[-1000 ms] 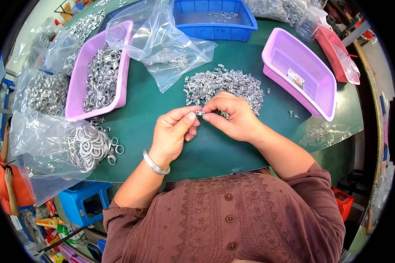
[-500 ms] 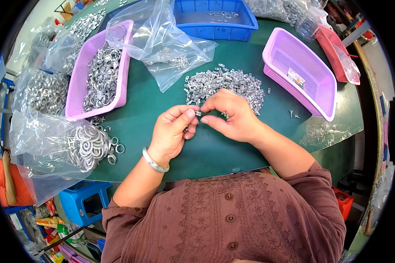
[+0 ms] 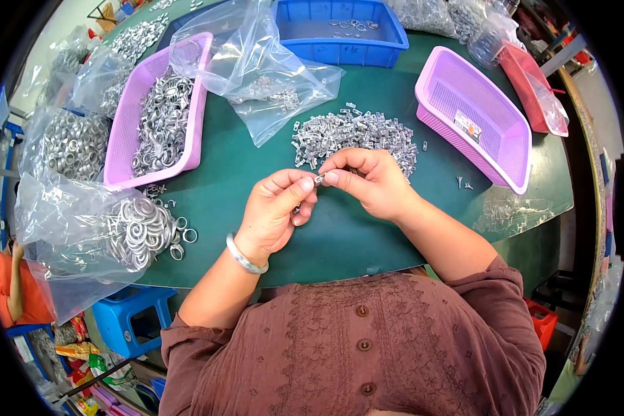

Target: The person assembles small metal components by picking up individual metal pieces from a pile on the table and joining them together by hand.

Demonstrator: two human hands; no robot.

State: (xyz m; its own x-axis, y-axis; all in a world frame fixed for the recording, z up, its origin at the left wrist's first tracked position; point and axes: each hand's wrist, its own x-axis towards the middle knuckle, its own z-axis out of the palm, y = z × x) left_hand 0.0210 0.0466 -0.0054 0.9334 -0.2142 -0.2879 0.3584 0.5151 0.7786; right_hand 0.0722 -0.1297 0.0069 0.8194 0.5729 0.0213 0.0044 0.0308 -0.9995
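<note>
Between the fingertips of both hands is a small silver metal piece (image 3: 319, 179). My left hand (image 3: 276, 208), with a pale bangle on its wrist, pinches it from the left. My right hand (image 3: 374, 182) grips the same piece from the right with thumb and forefinger. Something metallic also shows under the curled lower fingers of the left hand, too hidden to name. Just beyond the hands lies a heap of small silver metal pieces (image 3: 353, 132) on the green table (image 3: 312, 253).
A pink basket (image 3: 195, 132) of metal parts stands at left, beside plastic bags and a pile of silver rings (image 3: 140, 232). Another pink basket (image 3: 489, 152) is at right, with a blue tray (image 3: 340, 52) at the back. A clear bag (image 3: 263, 104) lies behind the heap.
My right thumb and forefinger have closed onto the small metal piece, where they were apart from it before. My left hand has barely moved.
</note>
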